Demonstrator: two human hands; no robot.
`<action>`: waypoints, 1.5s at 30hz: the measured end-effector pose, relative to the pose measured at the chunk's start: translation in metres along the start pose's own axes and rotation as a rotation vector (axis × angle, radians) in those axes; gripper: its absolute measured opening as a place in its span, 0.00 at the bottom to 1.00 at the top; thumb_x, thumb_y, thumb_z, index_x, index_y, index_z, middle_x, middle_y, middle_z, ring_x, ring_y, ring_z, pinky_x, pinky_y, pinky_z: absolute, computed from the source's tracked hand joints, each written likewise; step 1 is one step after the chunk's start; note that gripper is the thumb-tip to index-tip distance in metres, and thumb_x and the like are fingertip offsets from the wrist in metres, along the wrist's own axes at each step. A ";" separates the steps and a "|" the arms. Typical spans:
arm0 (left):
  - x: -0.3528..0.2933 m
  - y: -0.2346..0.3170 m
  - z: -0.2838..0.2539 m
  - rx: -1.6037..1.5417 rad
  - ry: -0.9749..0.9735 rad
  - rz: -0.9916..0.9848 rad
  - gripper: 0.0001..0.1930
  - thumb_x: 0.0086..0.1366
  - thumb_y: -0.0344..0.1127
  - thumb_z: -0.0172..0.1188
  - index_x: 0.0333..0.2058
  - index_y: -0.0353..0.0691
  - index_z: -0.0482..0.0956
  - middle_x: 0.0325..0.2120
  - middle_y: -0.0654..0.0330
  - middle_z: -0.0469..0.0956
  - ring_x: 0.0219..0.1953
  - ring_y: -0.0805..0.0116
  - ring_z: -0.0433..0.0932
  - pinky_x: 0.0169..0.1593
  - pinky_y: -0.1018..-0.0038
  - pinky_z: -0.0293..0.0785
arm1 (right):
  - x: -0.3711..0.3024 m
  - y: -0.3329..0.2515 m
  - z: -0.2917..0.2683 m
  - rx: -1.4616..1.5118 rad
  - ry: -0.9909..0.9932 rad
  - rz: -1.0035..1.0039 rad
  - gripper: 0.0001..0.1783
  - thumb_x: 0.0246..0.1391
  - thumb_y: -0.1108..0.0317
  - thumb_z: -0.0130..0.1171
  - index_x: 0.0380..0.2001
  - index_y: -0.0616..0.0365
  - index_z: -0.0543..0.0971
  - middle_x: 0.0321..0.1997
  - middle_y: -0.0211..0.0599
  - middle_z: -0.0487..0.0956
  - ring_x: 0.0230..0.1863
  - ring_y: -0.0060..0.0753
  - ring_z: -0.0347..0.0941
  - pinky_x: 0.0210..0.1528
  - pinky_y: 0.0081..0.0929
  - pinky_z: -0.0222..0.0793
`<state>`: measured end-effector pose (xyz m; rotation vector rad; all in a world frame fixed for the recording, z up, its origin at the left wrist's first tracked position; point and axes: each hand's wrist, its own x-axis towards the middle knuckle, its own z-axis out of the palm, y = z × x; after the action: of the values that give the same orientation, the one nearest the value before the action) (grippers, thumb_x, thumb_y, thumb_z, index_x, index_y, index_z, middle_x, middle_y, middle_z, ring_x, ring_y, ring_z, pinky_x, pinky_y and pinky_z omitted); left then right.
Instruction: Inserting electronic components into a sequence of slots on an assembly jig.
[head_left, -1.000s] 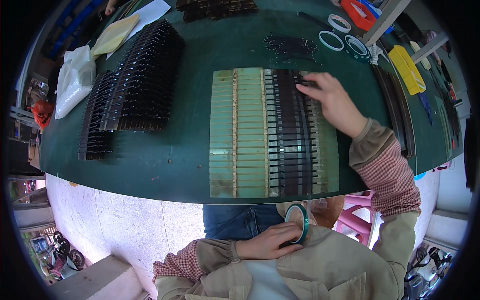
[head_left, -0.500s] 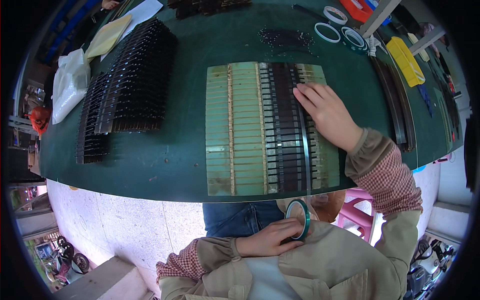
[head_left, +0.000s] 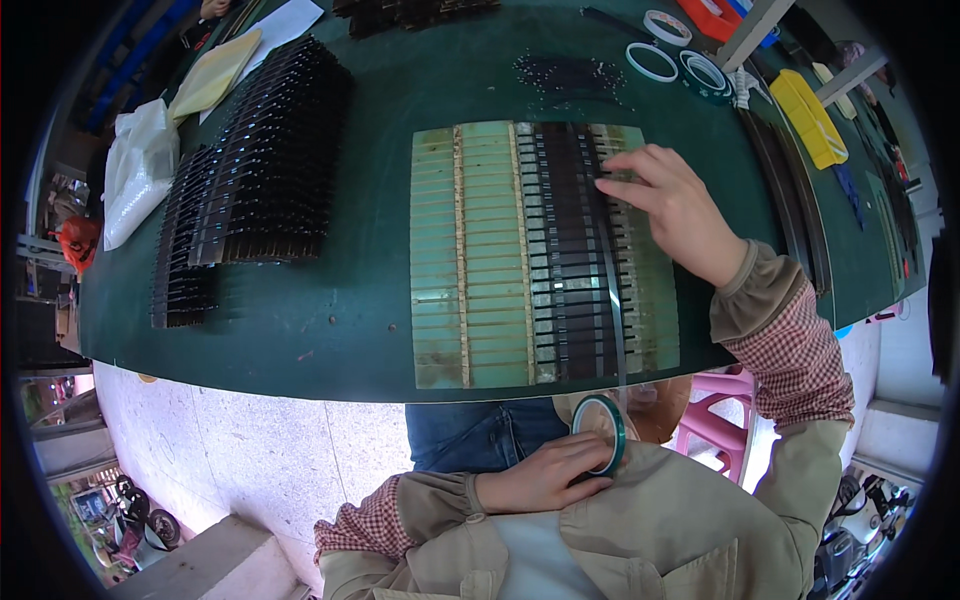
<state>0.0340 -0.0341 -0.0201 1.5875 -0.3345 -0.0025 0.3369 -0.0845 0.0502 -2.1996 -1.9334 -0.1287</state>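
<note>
Two hands in view, both ours. Our right hand [head_left: 672, 205] lies palm down on the pale green slotted tray [head_left: 470, 260], fingers spread and only slightly bent, fingertips pressing on the dark strips [head_left: 570, 250] that fill the tray's right half; it grips nothing that we can see. Our left hand [head_left: 545, 472] sits low by our body, below the desk edge, fingers curled around a green tape roll [head_left: 603, 432] held upright against the beige jacket. A thin line of tape [head_left: 617, 330] runs from that roll up over the tray toward the right hand; whether the fingertips pin its end we cannot tell. The tray rests flat on the dark green desk [head_left: 370, 300], near its front edge, left half bare green slots. Well apart to the left lies a big fanned stack of black strips [head_left: 255, 175]. Past it sit a white plastic bag [head_left: 140, 165] and a yellow pad [head_left: 212, 75]. At the far right back lie several tape rings [head_left: 680, 55] and a yellow box [head_left: 808, 117]. A small scatter of dark bits [head_left: 565, 75] lies just behind the tray.
</note>
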 end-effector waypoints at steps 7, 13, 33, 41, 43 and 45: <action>-0.001 -0.001 0.000 0.039 0.000 0.031 0.14 0.63 0.32 0.60 0.45 0.35 0.71 0.39 0.51 0.72 0.43 0.52 0.73 0.48 0.64 0.71 | -0.015 -0.015 0.009 -0.054 0.049 -0.019 0.32 0.37 0.86 0.52 0.53 0.63 0.75 0.54 0.46 0.71 0.57 0.48 0.66 0.59 0.38 0.63; -0.002 0.000 -0.004 0.011 -0.003 0.009 0.14 0.63 0.33 0.61 0.45 0.36 0.72 0.39 0.51 0.72 0.43 0.52 0.73 0.48 0.64 0.71 | -0.016 -0.029 0.027 -0.037 0.074 -0.048 0.33 0.37 0.86 0.50 0.51 0.58 0.77 0.53 0.46 0.71 0.57 0.50 0.66 0.59 0.41 0.63; -0.002 -0.001 -0.002 0.071 0.022 0.051 0.13 0.63 0.34 0.61 0.42 0.34 0.71 0.38 0.50 0.73 0.43 0.50 0.74 0.47 0.63 0.71 | -0.037 -0.052 0.020 -0.165 0.030 -0.036 0.31 0.39 0.83 0.51 0.53 0.62 0.75 0.54 0.46 0.71 0.57 0.49 0.66 0.57 0.39 0.66; -0.002 0.000 0.001 0.049 0.018 0.012 0.14 0.62 0.32 0.63 0.44 0.34 0.74 0.38 0.50 0.74 0.41 0.53 0.75 0.45 0.64 0.72 | -0.047 -0.052 0.023 0.022 0.039 -0.021 0.32 0.41 0.82 0.51 0.55 0.58 0.74 0.56 0.48 0.69 0.60 0.50 0.65 0.58 0.40 0.65; -0.002 0.002 0.000 0.039 0.022 0.021 0.13 0.62 0.33 0.62 0.43 0.34 0.73 0.37 0.51 0.73 0.40 0.53 0.74 0.45 0.64 0.72 | -0.049 -0.051 0.019 0.050 0.061 0.000 0.32 0.41 0.81 0.51 0.55 0.59 0.74 0.56 0.48 0.69 0.60 0.50 0.65 0.58 0.41 0.65; -0.001 0.002 -0.001 0.033 0.017 0.025 0.13 0.63 0.33 0.62 0.42 0.34 0.73 0.36 0.51 0.73 0.39 0.53 0.74 0.45 0.63 0.72 | -0.049 -0.050 0.014 0.063 0.074 0.016 0.31 0.41 0.80 0.51 0.55 0.59 0.74 0.56 0.48 0.70 0.60 0.50 0.65 0.58 0.41 0.64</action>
<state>0.0327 -0.0325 -0.0180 1.6152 -0.3426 0.0362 0.2796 -0.1227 0.0316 -2.1392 -1.8545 -0.1421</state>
